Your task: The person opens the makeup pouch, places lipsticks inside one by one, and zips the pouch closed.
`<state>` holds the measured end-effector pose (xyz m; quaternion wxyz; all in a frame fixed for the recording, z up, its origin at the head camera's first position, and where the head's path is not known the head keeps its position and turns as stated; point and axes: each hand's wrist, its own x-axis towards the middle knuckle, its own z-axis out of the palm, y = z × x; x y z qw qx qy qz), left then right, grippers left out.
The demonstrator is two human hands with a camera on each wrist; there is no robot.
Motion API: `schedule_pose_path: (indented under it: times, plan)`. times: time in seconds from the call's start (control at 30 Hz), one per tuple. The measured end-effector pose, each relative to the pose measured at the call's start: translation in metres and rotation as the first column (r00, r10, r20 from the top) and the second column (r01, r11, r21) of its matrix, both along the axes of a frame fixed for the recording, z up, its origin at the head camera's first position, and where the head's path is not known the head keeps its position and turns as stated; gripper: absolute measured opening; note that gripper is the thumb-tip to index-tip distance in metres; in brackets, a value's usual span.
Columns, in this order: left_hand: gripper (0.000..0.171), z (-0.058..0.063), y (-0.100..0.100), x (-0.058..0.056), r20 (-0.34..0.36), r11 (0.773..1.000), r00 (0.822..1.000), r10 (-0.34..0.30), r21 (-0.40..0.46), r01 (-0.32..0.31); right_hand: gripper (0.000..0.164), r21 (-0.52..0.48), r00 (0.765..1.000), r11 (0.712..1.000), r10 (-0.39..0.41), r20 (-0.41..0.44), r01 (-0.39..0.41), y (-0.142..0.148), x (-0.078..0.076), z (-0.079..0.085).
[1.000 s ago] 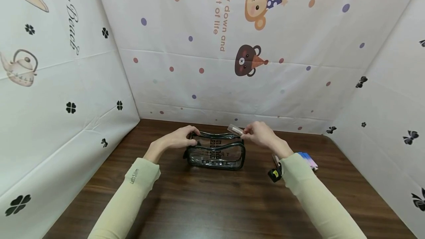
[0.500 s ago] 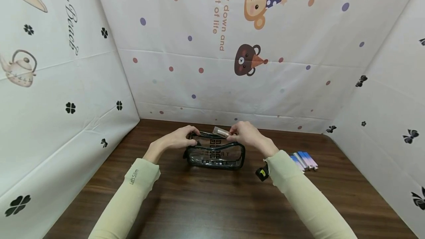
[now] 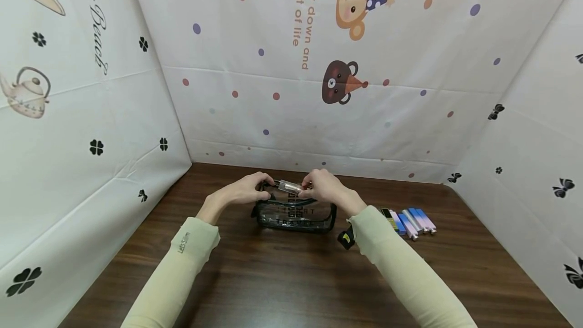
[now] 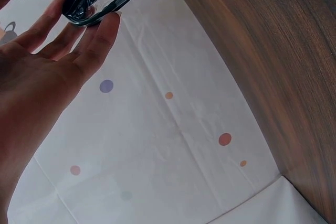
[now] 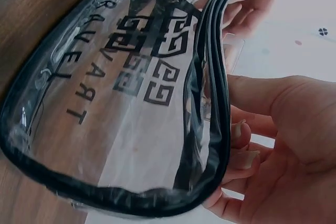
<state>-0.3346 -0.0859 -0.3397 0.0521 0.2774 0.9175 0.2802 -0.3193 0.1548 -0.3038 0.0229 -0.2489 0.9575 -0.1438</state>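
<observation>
Over bag (image 3: 316,220) mouth, clear tube (image 3: 288,187) lay approx. along bag's length, far end twd L hand (image 3: 243,190) gripping bag's L rim, near end pinched by R hand (image 3: 325,187).

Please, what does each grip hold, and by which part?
In the head view, the right grip pinches a clear tube by its right end; the left grip holds the pouch by its upper left rim.

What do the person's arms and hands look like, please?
The left sleeve and right sleeve are pale yellow-green, long and fairly close-fitting, with wider cuff ends. Small dark lettering marks the left cuff; none shows on the right. The left hand and right hand wear no gloves.
</observation>
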Motion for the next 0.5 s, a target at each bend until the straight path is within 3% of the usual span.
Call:
schedule_pose_path:
  times: [0.5]
  plan:
    - [0.038,-0.001,-0.001,-0.001,-0.006,1.0,1.0,-0.016,-0.001,0.016,0.017,0.053,0.998,0.998,0.047,-0.043,-0.045,-0.02,-0.002,-0.008]
